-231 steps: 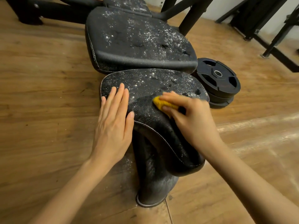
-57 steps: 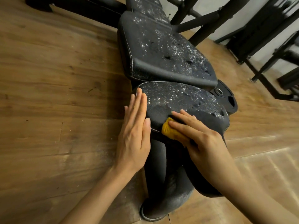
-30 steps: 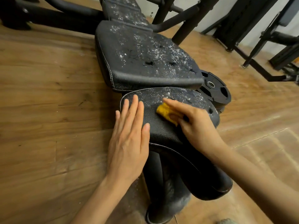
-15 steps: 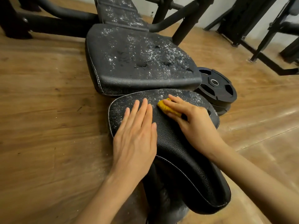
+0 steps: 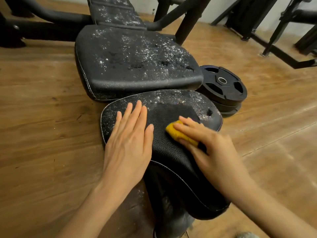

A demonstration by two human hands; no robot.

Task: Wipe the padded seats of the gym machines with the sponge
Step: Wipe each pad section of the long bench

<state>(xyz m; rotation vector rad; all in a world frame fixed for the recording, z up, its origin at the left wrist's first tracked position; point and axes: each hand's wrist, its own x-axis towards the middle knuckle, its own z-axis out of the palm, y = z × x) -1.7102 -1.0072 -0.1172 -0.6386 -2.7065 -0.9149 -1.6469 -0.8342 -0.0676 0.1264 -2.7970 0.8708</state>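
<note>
A wooden floor (image 5: 42, 117) spreads under a black gym bench. Its larger back pad (image 5: 133, 66) is speckled all over with white flecks. Just in front lies the smaller padded seat (image 5: 164, 152), flecked along its far edge and left side, dark and plain through the middle and near part. Two black weight plates (image 5: 223, 85) sit stacked on the floor beside the seat's right edge. The left hand (image 5: 128, 145) rests flat on the seat, fingers straight and together. The right hand (image 5: 211, 150) grips a yellow sponge (image 5: 180, 133), pressing it against the seat's middle.
</note>
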